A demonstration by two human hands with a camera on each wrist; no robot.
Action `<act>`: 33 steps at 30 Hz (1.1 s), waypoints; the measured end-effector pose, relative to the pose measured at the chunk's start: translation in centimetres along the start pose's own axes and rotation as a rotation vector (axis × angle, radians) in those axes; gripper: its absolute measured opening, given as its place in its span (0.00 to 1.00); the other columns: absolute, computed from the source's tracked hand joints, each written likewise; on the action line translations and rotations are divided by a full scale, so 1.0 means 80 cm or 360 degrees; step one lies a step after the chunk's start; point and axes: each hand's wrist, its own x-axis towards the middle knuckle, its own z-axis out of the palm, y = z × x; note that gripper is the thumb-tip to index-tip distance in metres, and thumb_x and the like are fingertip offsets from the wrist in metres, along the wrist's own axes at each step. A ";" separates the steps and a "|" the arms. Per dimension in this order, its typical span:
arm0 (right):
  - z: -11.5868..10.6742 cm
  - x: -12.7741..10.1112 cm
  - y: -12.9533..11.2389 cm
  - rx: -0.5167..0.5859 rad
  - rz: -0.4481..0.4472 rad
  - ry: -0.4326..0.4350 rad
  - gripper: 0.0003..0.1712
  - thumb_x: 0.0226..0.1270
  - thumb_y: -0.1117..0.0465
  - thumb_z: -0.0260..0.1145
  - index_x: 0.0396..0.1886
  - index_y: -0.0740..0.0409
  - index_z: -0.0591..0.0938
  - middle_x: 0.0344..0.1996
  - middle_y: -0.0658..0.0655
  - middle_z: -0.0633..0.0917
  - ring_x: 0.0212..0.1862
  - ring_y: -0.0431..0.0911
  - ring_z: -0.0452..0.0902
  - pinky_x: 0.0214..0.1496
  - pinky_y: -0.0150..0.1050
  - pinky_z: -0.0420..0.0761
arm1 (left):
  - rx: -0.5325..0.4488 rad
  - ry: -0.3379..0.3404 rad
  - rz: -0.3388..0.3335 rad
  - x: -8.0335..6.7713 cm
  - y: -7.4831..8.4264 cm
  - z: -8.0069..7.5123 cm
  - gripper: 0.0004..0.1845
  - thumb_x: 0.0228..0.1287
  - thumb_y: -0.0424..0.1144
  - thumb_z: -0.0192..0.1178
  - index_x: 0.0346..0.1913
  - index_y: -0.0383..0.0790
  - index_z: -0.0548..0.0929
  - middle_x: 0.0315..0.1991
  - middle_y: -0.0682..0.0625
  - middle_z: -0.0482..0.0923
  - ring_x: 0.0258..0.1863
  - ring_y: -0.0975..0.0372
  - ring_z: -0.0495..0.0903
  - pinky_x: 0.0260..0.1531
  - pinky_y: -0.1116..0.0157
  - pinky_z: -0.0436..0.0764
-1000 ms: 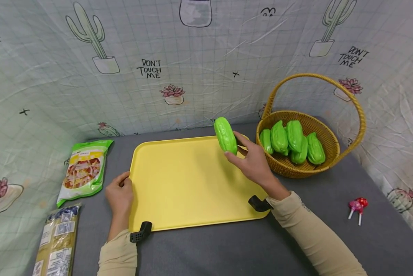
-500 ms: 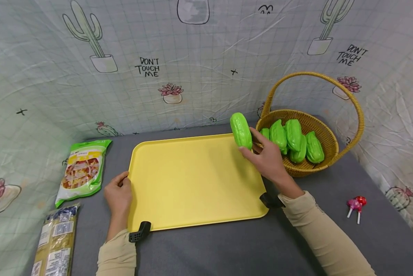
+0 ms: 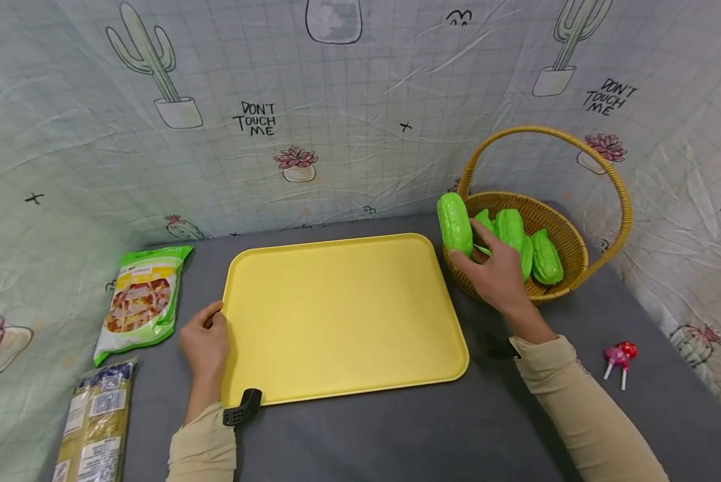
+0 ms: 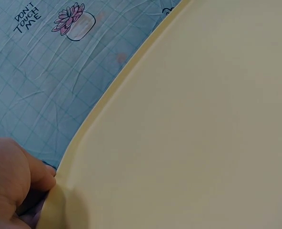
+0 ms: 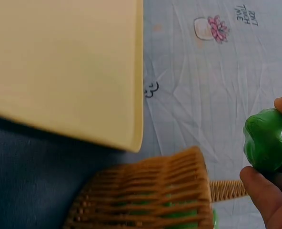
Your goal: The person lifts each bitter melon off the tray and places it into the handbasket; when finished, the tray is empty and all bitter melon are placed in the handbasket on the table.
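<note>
My right hand (image 3: 499, 271) grips a glossy light-green, oblong, lobed vegetable (image 3: 454, 224) in the head view. It is held nearly upright over the left rim of a wicker basket (image 3: 543, 217). In the right wrist view the lobed end of this vegetable (image 5: 267, 138) shows between thumb and finger. Several similar green vegetables (image 3: 547, 258) lie in the basket, some hidden behind my hand. At the left edge of a flat yellow tray (image 3: 342, 314), my left hand (image 3: 206, 341) has curled fingers and holds the rim; the left wrist view shows a fingertip against that rim (image 4: 72, 157).
Left of the tray lie a green-and-white food bag (image 3: 143, 301) and a long clear-wrapped package (image 3: 98, 422). Two lollipops (image 3: 620, 356) lie at the right on the grey tabletop (image 3: 366, 442). A tall arched handle (image 3: 616, 181) rises over the basket. Printed cloth (image 3: 336, 87) hangs behind.
My right hand has carried the green vegetable rightward, from above the tray's right part to the basket's left rim. The left hand has stayed at the tray edge.
</note>
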 end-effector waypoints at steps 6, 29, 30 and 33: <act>-0.017 -0.001 0.009 -0.0049 0.0020 0.0054 0.42 0.71 0.57 0.68 0.79 0.62 0.62 0.69 0.72 0.74 0.70 0.64 0.72 0.66 0.53 0.76 | -0.0002 -0.0004 -0.0009 0.000 0.000 -0.001 0.19 0.77 0.33 0.49 0.61 0.31 0.83 0.60 0.33 0.81 0.55 0.49 0.80 0.34 0.84 0.66; -0.071 0.003 0.044 -0.0195 0.0089 0.0226 0.41 0.74 0.50 0.64 0.80 0.59 0.63 0.69 0.71 0.75 0.68 0.65 0.72 0.66 0.51 0.77 | -0.0001 0.0005 -0.0032 -0.002 0.004 0.000 0.18 0.76 0.32 0.50 0.60 0.31 0.84 0.59 0.33 0.81 0.54 0.49 0.80 0.33 0.85 0.64; -0.073 0.003 0.046 -0.0206 0.0096 0.0237 0.40 0.74 0.50 0.64 0.80 0.59 0.63 0.69 0.70 0.75 0.68 0.65 0.72 0.67 0.50 0.77 | 0.0001 0.0007 -0.0029 -0.002 0.004 0.000 0.18 0.76 0.32 0.50 0.60 0.31 0.84 0.59 0.33 0.82 0.54 0.49 0.81 0.33 0.85 0.64; -0.081 0.004 0.053 -0.0258 0.0116 0.0289 0.40 0.73 0.49 0.64 0.79 0.57 0.64 0.69 0.69 0.76 0.68 0.64 0.73 0.66 0.42 0.78 | 0.0005 0.0012 -0.0027 -0.002 0.004 0.000 0.18 0.76 0.32 0.51 0.60 0.31 0.84 0.59 0.33 0.82 0.53 0.50 0.81 0.33 0.86 0.64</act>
